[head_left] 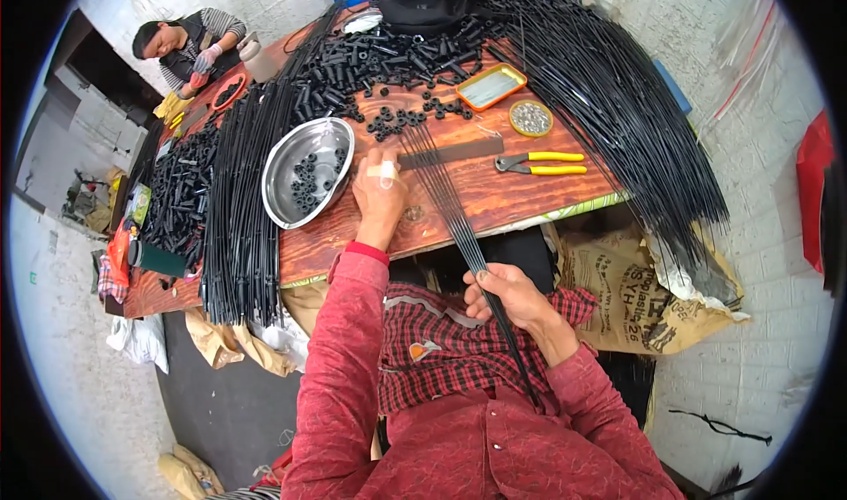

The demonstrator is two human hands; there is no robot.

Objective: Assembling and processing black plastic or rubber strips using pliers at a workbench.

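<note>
My right hand is closed round a bundle of thin black rods. The rods fan slightly toward their far ends, which lie over a flat dark bar on the table. My left hand, with a pale bandage strip on it, rests left of the rod tips. Its fingers are drawn together at the table; what they hold, if anything, is hidden. Small black ring-like parts lie scattered just beyond it. Beside it on the left, a metal bowl stands tilted with more black rings inside.
Yellow-handled pliers, a round tin of small silver pieces and an orange-rimmed tray lie to the right. Long black rods pile up at the right and left. Black tubular parts heap behind. A person works at far left.
</note>
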